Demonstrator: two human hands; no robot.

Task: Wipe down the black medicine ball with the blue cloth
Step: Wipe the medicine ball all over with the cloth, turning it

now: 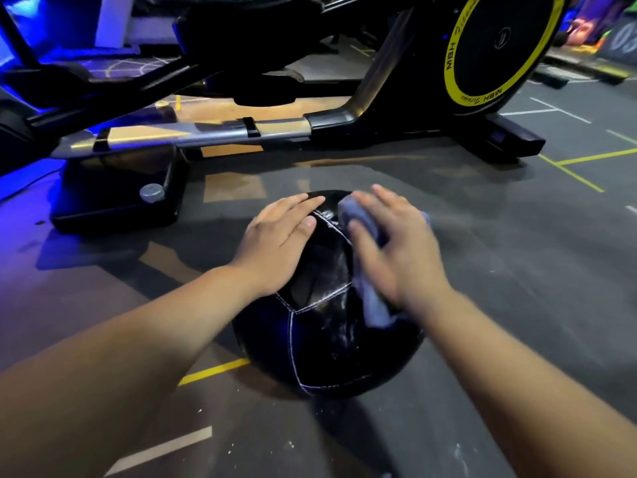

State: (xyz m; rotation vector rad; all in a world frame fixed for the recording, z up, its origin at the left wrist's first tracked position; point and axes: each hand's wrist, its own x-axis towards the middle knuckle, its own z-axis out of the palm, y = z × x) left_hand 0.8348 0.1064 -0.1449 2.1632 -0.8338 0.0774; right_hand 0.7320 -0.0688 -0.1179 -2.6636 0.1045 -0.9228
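On the floor (517, 270) at six o'clock from an exercise machine (499, 46), our open left hand (275, 246) rests on the black medicine ball (327, 346), our flat, open right hand (396, 250) pressing the blue cloth (374, 305) at its three o'clock.

Open floor (517, 270) gives free passage to the right of the black medicine ball (320, 346) and on its near side, whereas the exercise machine (499, 46), its low rail (213, 132) and black base block (113, 198) obstruct the far and left sides.
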